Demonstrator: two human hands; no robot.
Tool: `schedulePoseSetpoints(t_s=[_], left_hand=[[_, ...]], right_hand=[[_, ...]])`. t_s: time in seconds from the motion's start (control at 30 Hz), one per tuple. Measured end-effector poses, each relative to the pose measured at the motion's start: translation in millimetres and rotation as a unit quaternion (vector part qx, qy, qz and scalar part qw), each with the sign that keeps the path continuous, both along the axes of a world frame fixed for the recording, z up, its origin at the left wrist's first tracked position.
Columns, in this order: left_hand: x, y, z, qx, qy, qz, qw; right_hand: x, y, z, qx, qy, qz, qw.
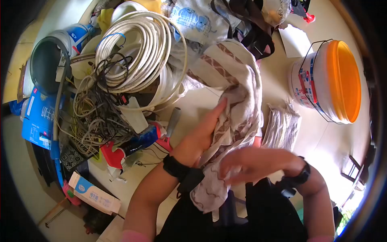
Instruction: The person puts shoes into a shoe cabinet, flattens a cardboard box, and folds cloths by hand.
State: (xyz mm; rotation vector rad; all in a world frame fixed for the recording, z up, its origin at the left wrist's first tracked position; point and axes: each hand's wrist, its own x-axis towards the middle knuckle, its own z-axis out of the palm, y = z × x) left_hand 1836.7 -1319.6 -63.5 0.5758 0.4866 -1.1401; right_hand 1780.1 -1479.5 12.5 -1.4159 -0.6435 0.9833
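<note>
A long beige cloth with brown patterned bands (pixel 242 103) hangs bunched in front of me, its near end (pixel 209 193) drooping over my lap. My left hand (pixel 205 131) is closed on its left side, thumb along the folds and the other fingers hidden behind the fabric. Over the lower part of the cloth lies my right hand (pixel 256 161), fingers pointing left, loosely bent and slightly blurred; it seems open, though whether it touches the cloth is hard to see. Both wrists wear black straps.
Left stand a coil of white cable (pixel 137 60), tangled wires (pixel 105 117), a red-and-blue spray bottle (pixel 129 145), a blue carton (pixel 40 117) and a small box (pixel 94 193). Right are an orange-rimmed bucket (pixel 326 80) and a folded grey cloth (pixel 282 127). Bags (pixel 197 20) lie at the back.
</note>
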Motion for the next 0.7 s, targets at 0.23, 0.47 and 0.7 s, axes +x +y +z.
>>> schedulePoseSetpoints(t_s=[0.23, 0.47, 0.7], left_hand=[[-13, 8, 36, -0.102, 0.045, 0.088, 0.99], [-35, 20, 107, -0.004, -0.207, 0.103, 0.973], [-48, 51, 211, -0.157, -0.158, 0.153, 0.963]], right_hand=[[-9, -58, -10, -0.4, -0.101, -0.282, 0.866], [-14, -43, 56, -0.134, -0.041, -0.507, 0.851], [-43, -41, 210, 0.097, -0.052, -0.574, 0.811]])
